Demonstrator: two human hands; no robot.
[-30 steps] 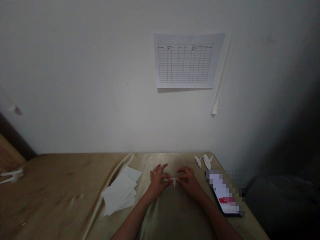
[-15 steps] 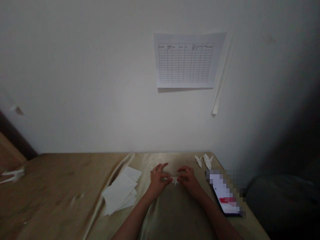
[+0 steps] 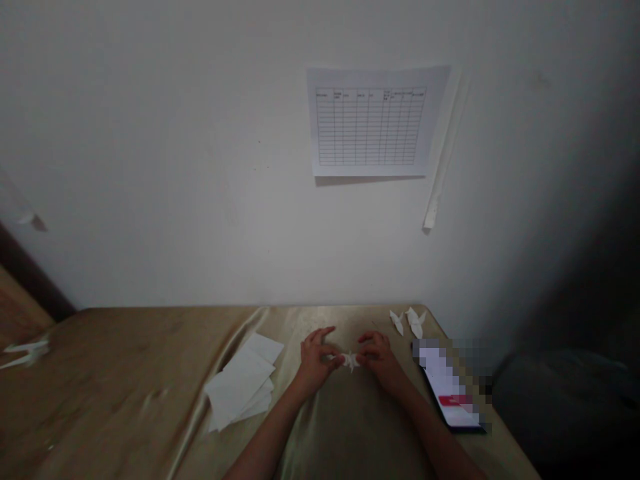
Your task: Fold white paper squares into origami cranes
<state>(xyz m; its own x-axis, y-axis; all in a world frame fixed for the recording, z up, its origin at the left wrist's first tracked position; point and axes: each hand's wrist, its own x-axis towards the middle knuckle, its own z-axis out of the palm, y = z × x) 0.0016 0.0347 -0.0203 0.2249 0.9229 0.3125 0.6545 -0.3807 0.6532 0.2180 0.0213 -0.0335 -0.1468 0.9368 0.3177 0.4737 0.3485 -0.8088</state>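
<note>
Between my two hands is a small white folded-paper figure, with points sticking up and down at its middle. My left hand pinches its left end between thumb and forefinger, the other fingers raised. On the opposite end, the thumb and fingers of my right hand are closed in a pinch. The fingers hide both tips of the figure. Beyond my right hand, two white folded-paper birds lie near the table's back right corner. Several white paper sheets are fanned out to the left of my left forearm.
A lit phone, partly pixelated, lies along the right edge of the cloth-covered table. Scissors with white handles seem to lie at the far left. A printed table sheet hangs on the wall behind.
My right fingers have shifted slightly to the right, and more of the folded paper's middle shows between the hands. My left hand looks almost still.
</note>
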